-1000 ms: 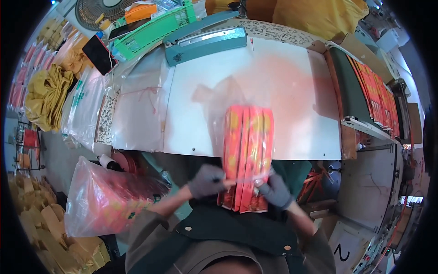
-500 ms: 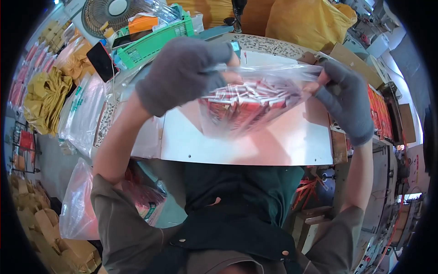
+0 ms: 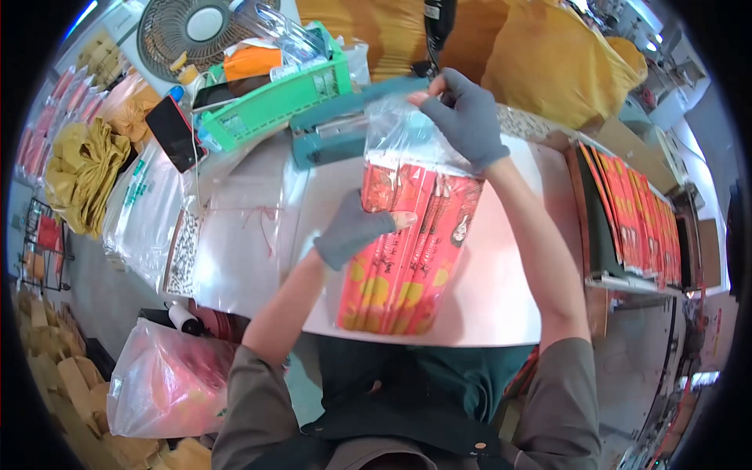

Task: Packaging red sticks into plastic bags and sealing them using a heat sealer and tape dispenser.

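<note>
A clear plastic bag [image 3: 403,133] filled with long red and yellow packets [image 3: 399,258] lies on the white worktop in front of me. My left hand [image 3: 356,229], in a grey glove with bare fingertips, is closed on the bag's left side, its thumb across the packets. At the far end my right hand [image 3: 466,117], gloved alike, pinches the bag's loose top edge. That end of the bag lies beside a teal, bar-shaped device [image 3: 325,145] resembling a bag sealer. My right palm hides part of the bag's far corner.
Left of the device stands a green crate [image 3: 274,102] of odds and ends, with a phone [image 3: 174,133] and a fan [image 3: 205,27] nearby. Clear plastic bags [image 3: 145,211] lie on the left. More red packets [image 3: 638,219] stand in a rack at right. Large yellow sacks [image 3: 548,63] rise behind.
The bag has turned from hanging sideways between both hands to lying lengthwise on the worktop. My left hand came down onto its side; my right moved left and away, to its top.
</note>
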Demonstrator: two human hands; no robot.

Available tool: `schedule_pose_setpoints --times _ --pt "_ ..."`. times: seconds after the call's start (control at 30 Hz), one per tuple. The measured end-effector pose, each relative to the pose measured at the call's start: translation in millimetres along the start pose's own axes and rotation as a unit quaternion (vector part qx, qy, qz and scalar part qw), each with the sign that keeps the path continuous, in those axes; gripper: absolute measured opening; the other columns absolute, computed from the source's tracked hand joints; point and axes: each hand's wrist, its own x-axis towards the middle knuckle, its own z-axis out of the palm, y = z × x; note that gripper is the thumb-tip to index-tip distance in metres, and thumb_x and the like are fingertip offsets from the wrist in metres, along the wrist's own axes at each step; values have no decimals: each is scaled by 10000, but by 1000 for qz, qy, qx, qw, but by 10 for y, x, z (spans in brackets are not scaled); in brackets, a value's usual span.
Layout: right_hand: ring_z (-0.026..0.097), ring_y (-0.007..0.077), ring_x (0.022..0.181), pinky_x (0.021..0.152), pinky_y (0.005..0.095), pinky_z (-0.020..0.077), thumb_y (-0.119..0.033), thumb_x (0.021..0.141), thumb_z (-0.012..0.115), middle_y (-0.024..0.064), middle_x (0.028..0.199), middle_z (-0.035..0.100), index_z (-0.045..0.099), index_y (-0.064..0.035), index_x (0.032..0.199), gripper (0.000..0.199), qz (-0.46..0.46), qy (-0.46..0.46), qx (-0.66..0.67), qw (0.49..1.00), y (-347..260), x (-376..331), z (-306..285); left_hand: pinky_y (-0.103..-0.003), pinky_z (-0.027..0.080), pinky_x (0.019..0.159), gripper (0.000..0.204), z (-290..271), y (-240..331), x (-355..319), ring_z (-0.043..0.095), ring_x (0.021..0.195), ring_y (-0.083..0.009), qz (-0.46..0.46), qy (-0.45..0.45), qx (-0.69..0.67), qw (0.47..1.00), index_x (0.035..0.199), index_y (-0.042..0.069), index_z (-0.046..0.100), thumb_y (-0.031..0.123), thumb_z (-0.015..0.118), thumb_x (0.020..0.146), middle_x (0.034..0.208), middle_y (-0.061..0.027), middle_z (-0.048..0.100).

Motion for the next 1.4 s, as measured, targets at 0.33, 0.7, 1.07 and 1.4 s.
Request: schedule_pose_setpoints --times 0.33,0.7,1.07,1.4 --pt "649 192 838 755 293 486 -407 739 712 121 899 661 567 -64 1198 591 -32 87 6 996 650 1112 459 -314 482 848 528 -872 -764 1055 584 995 -168 -59 159 -193 967 1244 31 498 208 689 785 1122 -83 593" --pt "597 342 734 661 431 469 -329 785 580 149 769 599 615 -82 796 250 23 105 -119 987 1355 936 865 -306 413 922 438 -996 -1044 1210 510 1082 -146 70 146 -92 983 1251 24 470 164 577 851 1230 -47 501" --pt "576 393 978 837 438 457 -500 769 606 216 1071 592 440 -114 1272 655 89 -52 -166 981 1163 345 35 -341 406 987 552 -767 -973 588 486 1166 -213 -66 -4 -203 977 1339 10 360 398 418 951 1306 -112 465" --pt "515 396 1122 943 455 408 -607 812 467 270 1191 541 413 -9 1296 771 387 109 -392 827 3052 -1878 -3446 -399 350 1021 627 25 -872 922 438 1202 -358 227 137 637 724 1304 -4 388 114 649 746 1280 -201 465"
